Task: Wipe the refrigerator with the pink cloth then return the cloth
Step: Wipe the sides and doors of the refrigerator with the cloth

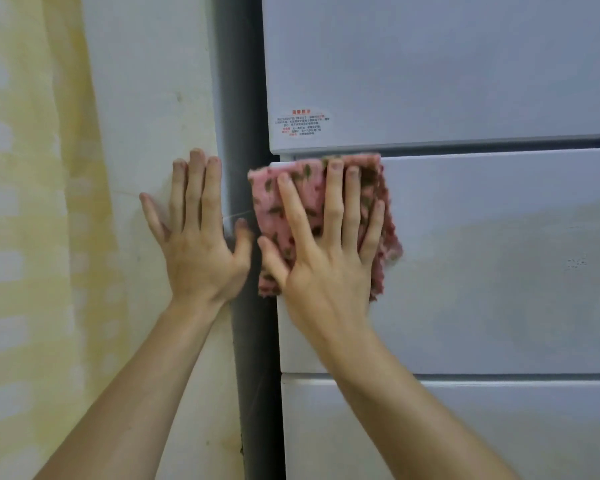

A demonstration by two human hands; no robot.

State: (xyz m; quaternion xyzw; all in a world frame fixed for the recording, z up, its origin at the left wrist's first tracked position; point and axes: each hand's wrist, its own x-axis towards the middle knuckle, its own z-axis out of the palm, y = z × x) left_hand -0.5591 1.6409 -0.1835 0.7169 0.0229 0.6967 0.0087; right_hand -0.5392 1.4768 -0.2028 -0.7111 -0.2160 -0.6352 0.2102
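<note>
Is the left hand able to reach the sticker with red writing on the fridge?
Probably yes. The left hand lies flat on the wall, holding nothing, and the sticker sits uncovered up and to its right. The right hand and pink cloth are lower, on the middle door.

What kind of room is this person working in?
Probably a home kitchen: a white refrigerator with stacked doors and a printed sticker, standing beside a stained painted wall, being wiped with a pink cloth.
</note>
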